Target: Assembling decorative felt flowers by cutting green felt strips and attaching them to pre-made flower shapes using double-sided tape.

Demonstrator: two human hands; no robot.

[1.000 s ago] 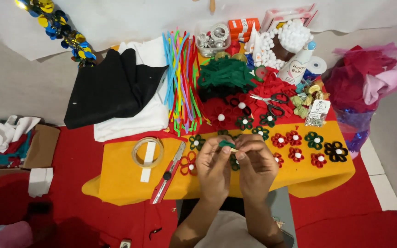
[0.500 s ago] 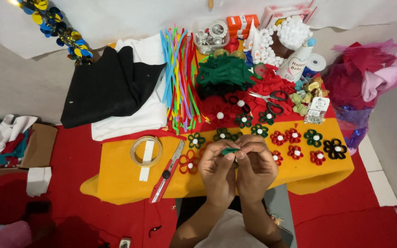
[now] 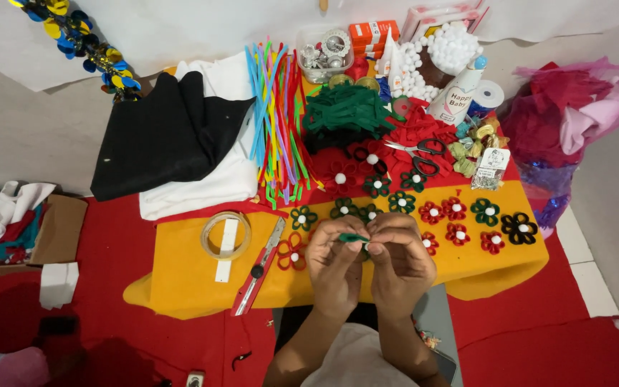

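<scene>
Since the earlier frame: both hands sit slightly higher over the yellow felt [image 3: 188, 276]; the green strip [image 3: 353, 237] lies flatter between the fingertips, the view shifted a little.

Left hand [image 3: 334, 265] and right hand [image 3: 398, 259] meet at centre, each grip pinching the strip, a small soft felt piece, thumbs and forefingers pressed onto it. The strip hangs just above the table, at 6 o'clock from the green felt pile [image 3: 344, 115].

Felt flowers [image 3: 460, 218], looped petals with white pompom centres, lie in rows at 3 o'clock of the hands. Tape roll [image 3: 227, 235], clear ring, and red cutter [image 3: 259, 269], long and flat, at 9 o'clock. Fuzzy pipe cleaners [image 3: 277, 122] at 11 o'clock. Scissors [image 3: 417, 154] at 1 o'clock.
</scene>
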